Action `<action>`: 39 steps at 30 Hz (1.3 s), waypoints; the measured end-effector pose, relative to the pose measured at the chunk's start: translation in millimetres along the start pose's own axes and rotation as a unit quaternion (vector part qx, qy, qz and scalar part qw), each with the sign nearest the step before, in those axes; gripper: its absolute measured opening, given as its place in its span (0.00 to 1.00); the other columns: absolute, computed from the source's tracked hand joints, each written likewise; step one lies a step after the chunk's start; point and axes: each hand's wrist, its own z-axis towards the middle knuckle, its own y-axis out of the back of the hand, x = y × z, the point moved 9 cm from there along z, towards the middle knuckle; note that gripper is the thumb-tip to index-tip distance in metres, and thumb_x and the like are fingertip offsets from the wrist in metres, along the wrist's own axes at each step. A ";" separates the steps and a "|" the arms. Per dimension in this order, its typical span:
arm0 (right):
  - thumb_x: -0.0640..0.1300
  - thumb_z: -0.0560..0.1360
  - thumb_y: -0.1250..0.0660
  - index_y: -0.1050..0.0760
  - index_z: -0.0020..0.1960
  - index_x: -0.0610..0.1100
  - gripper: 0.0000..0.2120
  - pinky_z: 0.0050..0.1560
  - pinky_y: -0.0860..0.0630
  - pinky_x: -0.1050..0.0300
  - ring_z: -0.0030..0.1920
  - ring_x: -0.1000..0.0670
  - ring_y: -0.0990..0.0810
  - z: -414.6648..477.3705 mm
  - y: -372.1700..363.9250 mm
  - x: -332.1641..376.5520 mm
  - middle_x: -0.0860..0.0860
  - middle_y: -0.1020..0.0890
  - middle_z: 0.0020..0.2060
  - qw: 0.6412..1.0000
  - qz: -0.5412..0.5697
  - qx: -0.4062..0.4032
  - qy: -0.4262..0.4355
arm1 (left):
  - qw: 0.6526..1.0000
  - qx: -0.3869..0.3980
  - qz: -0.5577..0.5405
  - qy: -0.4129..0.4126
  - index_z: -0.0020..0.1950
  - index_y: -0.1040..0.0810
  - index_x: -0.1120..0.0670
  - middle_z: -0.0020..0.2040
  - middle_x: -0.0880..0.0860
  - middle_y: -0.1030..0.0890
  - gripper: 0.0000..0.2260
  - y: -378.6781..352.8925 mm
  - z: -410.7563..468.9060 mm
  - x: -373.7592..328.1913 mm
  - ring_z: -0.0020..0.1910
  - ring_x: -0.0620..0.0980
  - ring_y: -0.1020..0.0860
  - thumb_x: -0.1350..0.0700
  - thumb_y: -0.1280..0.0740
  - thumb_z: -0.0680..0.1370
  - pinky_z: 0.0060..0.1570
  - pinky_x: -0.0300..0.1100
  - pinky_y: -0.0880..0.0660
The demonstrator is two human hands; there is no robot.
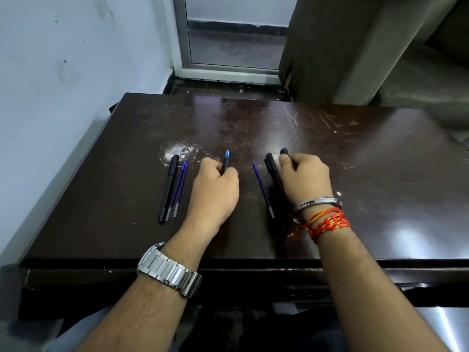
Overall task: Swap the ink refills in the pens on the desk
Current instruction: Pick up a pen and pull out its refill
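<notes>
My left hand (215, 189) is closed around a black pen with a blue tip (225, 161), whose tip points away from me. My right hand (303, 177) is closed around another dark pen (284, 151), of which only the far end shows above my fingers. A black pen (272, 171) lies just left of my right hand, partly under it. A loose blue refill (262, 188) lies between my hands. At the left, a black pen (168, 188) lies beside two blue refills (179, 190).
The dark wooden desk (355, 174) is scratched, with a pale worn patch (177, 151) behind the left pens. A white wall runs along the left. A window frame (228, 69) and a curtain (342, 47) stand behind the desk.
</notes>
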 end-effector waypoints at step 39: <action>0.43 0.74 0.28 0.20 0.37 0.35 0.13 0.31 0.29 0.59 0.30 0.52 0.27 -19.1 -50.2 35.4 0.45 0.23 0.30 0.886 0.445 0.134 0.003 | 0.988 0.028 -0.003 -0.151 0.57 0.26 0.44 0.33 0.52 0.15 0.23 3.7 -9.7 -33.1 0.31 0.47 0.18 0.60 0.21 0.68 0.41 0.46 0.21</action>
